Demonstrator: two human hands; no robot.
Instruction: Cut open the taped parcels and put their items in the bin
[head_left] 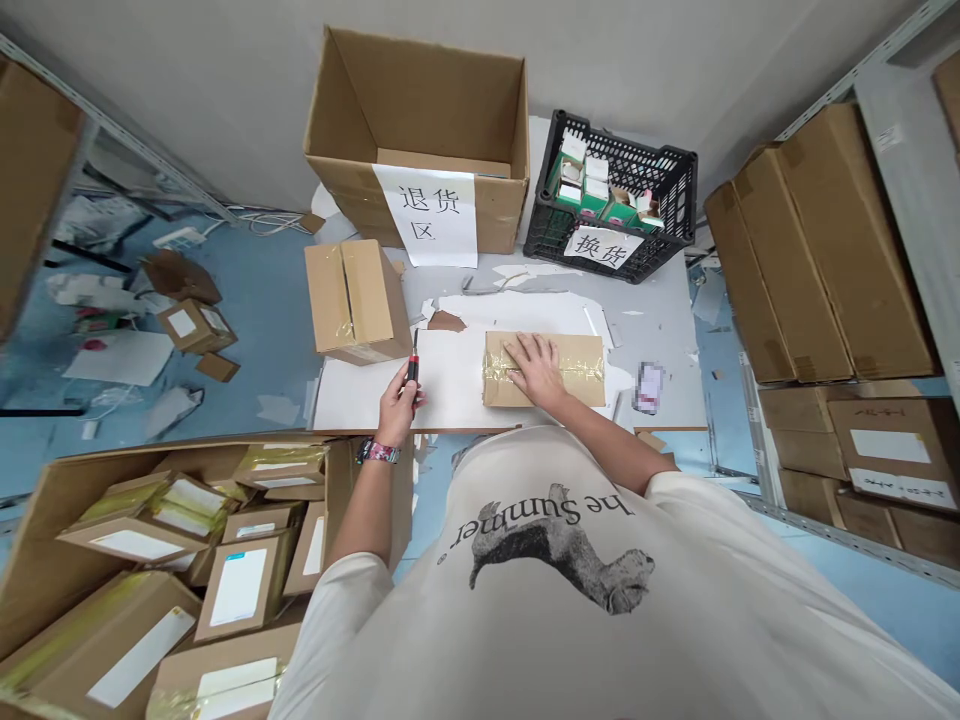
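Note:
My left hand [399,402] is closed around a black and red utility knife [413,369], its thin blade pointing away from me over the front of the table. My right hand [538,370] lies with fingers spread on top of a small taped cardboard box [585,372], which rests on the white sheet [454,385]. Just beyond the knife, to the left, stands another closed cardboard box [352,300] with tape down its middle seam. A torn brown cardboard scrap [447,321] lies between the two boxes.
Behind stand a large open carton [420,215] with a paper sign and a black plastic crate [652,255] of small green and white boxes. A blurred phone-like item [649,388] lies right. A big carton [187,447] of parcels is at lower left; shelved boxes [817,250] line the right.

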